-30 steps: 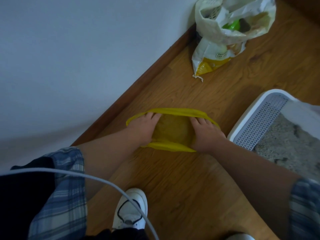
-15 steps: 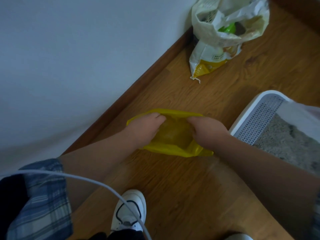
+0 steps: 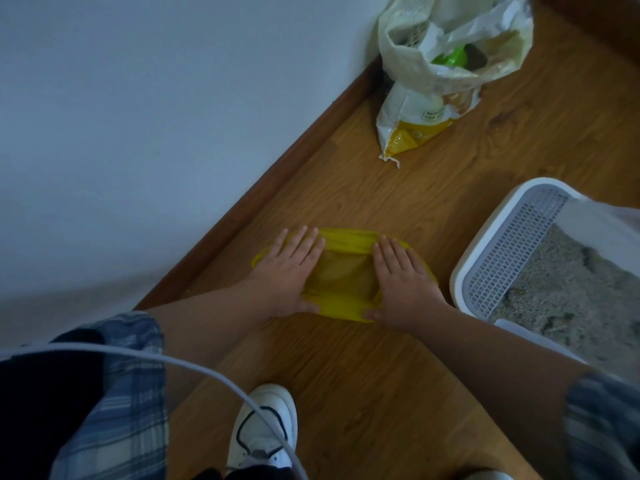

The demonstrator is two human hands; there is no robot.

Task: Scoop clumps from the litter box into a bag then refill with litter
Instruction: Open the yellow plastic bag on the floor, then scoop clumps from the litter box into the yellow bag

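Half a second ago my fingers were curled into the yellow bag (image 3: 346,271); now both hands have flattened out on it. My left hand (image 3: 289,268) lies palm down on the bag's left side, fingers straight and spread toward the far rim, with the thumb along the near edge. My right hand (image 3: 403,278) mirrors it on the right side, fingers straight and the thumb at the near edge. Neither hand grips; both press flat, and the bag's mouth lies open between them on the wooden floor (image 3: 363,368).

Just right of the bag stands the white litter box (image 3: 460,271), with a grid panel at its near-left end and grey litter (image 3: 571,292) behind it. My right forearm crosses in front of its near corner.

Farther off, against the skirting board (image 3: 277,174) below the white wall (image 3: 173,116), sits an open white and yellow litter sack (image 3: 426,109) with something green (image 3: 450,58) inside. Near me are my white shoe (image 3: 263,427) and a white cable (image 3: 173,362) across my plaid sleeve (image 3: 114,410).
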